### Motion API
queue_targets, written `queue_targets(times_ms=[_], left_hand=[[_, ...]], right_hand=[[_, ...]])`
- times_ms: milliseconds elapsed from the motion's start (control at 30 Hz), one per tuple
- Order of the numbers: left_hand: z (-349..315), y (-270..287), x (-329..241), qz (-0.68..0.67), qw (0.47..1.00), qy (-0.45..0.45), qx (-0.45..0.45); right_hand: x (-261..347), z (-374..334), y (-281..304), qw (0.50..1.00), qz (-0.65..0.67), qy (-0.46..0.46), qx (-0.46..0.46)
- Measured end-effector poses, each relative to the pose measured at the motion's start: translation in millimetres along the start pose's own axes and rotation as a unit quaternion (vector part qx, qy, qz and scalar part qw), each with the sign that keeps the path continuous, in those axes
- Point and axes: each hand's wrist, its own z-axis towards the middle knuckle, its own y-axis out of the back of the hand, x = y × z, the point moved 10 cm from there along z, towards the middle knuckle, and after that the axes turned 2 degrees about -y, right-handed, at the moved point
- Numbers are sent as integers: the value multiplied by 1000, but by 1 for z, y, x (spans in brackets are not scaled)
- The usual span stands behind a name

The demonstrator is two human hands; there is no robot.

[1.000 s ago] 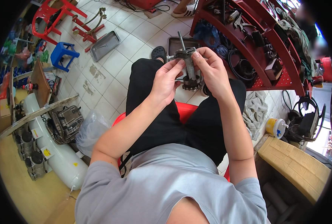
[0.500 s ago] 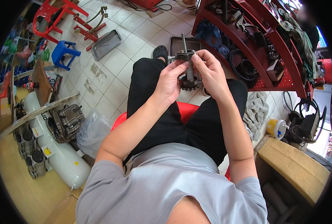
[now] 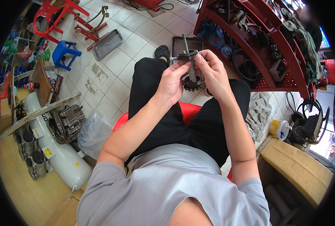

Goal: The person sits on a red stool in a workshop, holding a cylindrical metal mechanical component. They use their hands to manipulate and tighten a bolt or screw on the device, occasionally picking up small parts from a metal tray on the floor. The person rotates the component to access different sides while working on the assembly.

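Above my knees, both hands are closed around a dark metal shaft assembly (image 3: 192, 70). It has a flanged ring at its upper end, a toothed gear at its lower end and a thin rod rising out of the top. My left hand (image 3: 171, 83) pinches the ring from the left, its thumb laid against the shaft just below. From the other side, my right hand (image 3: 214, 74) holds the ring's right edge between thumb and fingers. Its fingertips are partly hidden. A short bolt-like piece sticks out to the left of the ring.
Beyond my knees, a metal tray (image 3: 178, 42) lies on the tiled floor beside a red workbench (image 3: 263, 62) loaded with parts. A second tray (image 3: 108, 44), a blue stool (image 3: 66, 55) and a red chair (image 3: 50, 20) stand left. A white tank (image 3: 62, 150) lies at lower left.
The shaft assembly has tilted very slightly, and both hands keep nearly the same hold. A striped slipper at the top edge has almost gone out of view.
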Motion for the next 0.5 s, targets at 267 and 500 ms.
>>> queue_targets(times_ms=[267,500], left_hand=[[-4,3,5,-33,999,16,-24],[1,7,8,-44,999,8,-16]], right_hand=[[-11,2,-1,1000,9,0,9],[-14,3,1,1000,14,-5,7]])
